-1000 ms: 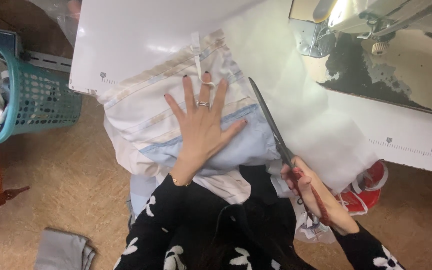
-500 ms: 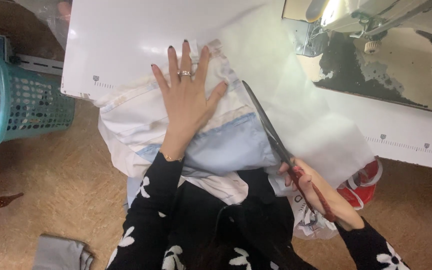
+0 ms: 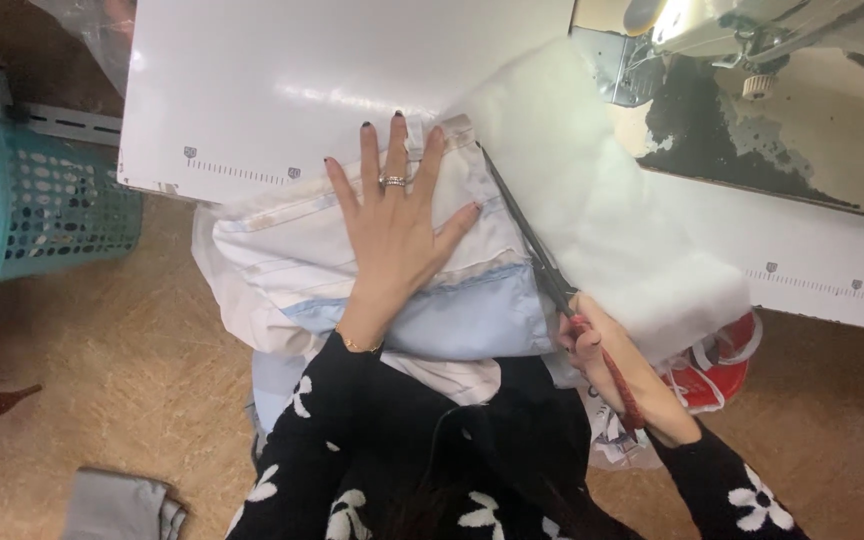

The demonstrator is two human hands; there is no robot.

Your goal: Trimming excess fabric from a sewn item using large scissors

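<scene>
Sliding farther up the striped cloth (image 3: 282,265), the left hand (image 3: 397,225) presses flat, fingers spread, while the right hand (image 3: 592,345), its grip closed on the scissors (image 3: 527,235), runs the blades farther along the white batting (image 3: 602,220) on the desk (image 3: 282,80).

Two hands (image 3: 392,240) (image 3: 592,345), one pair of scissors (image 3: 527,235), one teal basket (image 3: 42,195), one sewing machine (image 3: 752,40).

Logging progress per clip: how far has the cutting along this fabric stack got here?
Mostly done, it seems: the scissors reach almost to the far corner of the striped and blue fabric stack, with white batting lying beside the blades. In hand: the left hand presses the stack flat on the white table while the right hand works the scissors. Only the short stretch past the tips looks uncut.
</scene>
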